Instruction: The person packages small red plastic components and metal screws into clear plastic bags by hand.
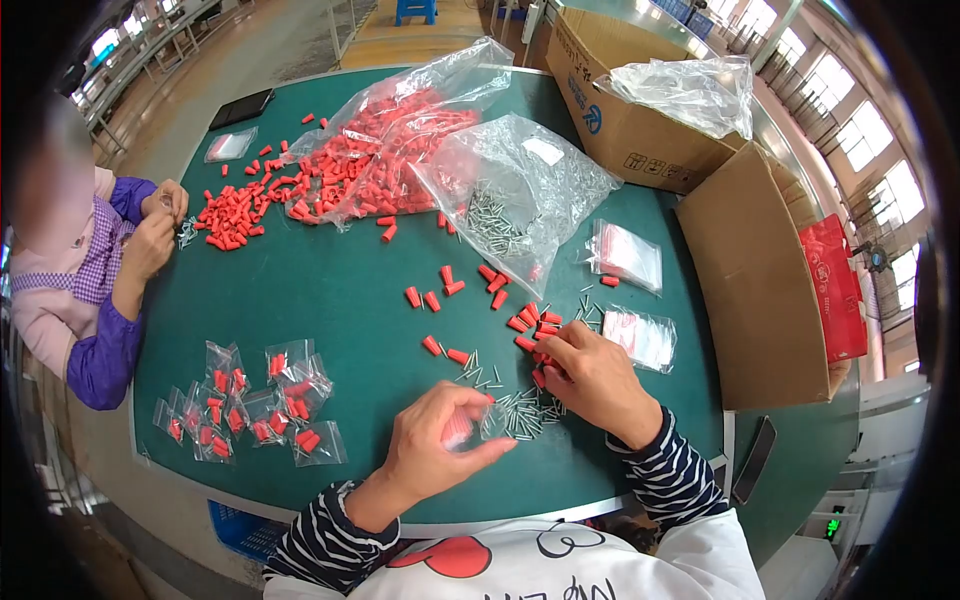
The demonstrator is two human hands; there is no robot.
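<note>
My left hand (428,440) is closed around small clear zip bags, and one bag (492,421) sticks out between thumb and fingers. My right hand (600,380) reaches down into a cluster of red tapered plastic caps (527,316). Its thumb and fingers are bent together there, and what they pinch is hidden. Between my hands lies a pile of silver screws (522,414). Near my right hand is a stack of zip bags (640,340), with another stack of bags (628,256) farther back.
Filled small bags (315,443) lie at the left front. Large plastic bags hold red caps (385,150) and screws (492,225). Cardboard boxes (640,130) stand at the right. Across the left edge, a person in purple sleeves (105,345) handles small parts. A phone (754,460) lies at the right.
</note>
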